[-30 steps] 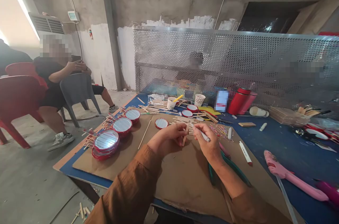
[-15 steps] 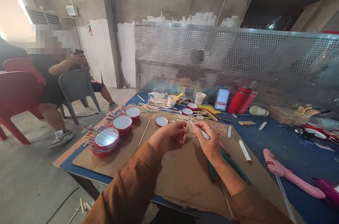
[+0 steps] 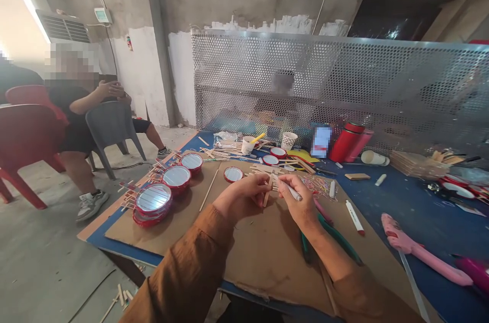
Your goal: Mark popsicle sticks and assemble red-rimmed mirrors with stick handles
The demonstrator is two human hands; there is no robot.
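Note:
My left hand [image 3: 246, 193] is closed on a flat wooden craft stick [image 3: 266, 197], held tilted above the cardboard [image 3: 263, 257]. In my right hand [image 3: 301, 206] is a white marker pen [image 3: 293, 192], its front end at the upper part of the stick. Whether the tip touches the wood I cannot tell. Just left of my hands lies a small red-rimmed disc [image 3: 233, 174]. Green-handled pliers [image 3: 340, 237] rest partly under my right forearm. To the right lies a white marker with a red end [image 3: 355, 218].
Red-rimmed round pieces with sticks [image 3: 154, 197] line the left edge. Behind my hands are loose sticks, a paper cup [image 3: 247, 145] and rubber bands [image 3: 315, 186]. A pink glue gun [image 3: 424, 256] and red flask [image 3: 347, 142] stand or lie right. A perforated metal screen [image 3: 244, 78] closes the back.
My hands keep almost the same pose, with the stick and marker still together. The view has shifted slightly. The seated person at the left has moved their hands a little.

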